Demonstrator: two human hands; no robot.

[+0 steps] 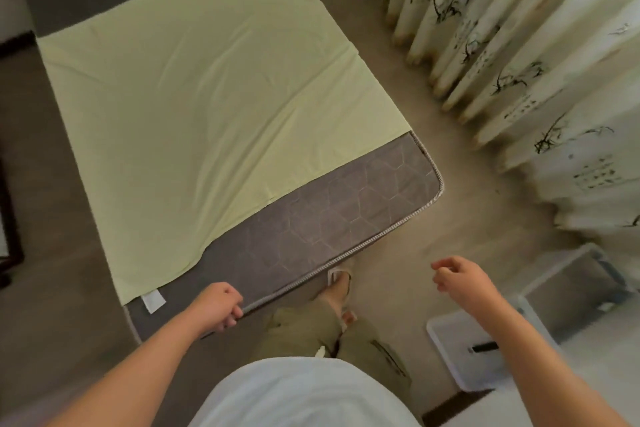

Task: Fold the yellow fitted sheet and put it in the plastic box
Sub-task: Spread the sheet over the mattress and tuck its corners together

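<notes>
The yellow fitted sheet (pixel 194 107) lies spread flat in a large rectangle on the grey mattress (pixel 329 215), with a white label at its near corner. My left hand (pixel 220 305) is curled at the mattress's near edge, a little right of that corner, holding nothing I can see. My right hand (pixel 460 279) hovers over the floor with loosely bent fingers, empty. The clear plastic box (pixel 575 288) stands on the floor at the right, open, and its white lid (pixel 474 354) lies flat beside it, partly behind my right forearm.
Patterned cream curtains (pixel 519 45) hang along the right side. A strip of beige floor (pixel 450 201) runs between mattress and curtains. My legs and a slippered foot (pixel 341 284) stand at the mattress's near corner. Dark furniture (pixel 8 218) sits at the left edge.
</notes>
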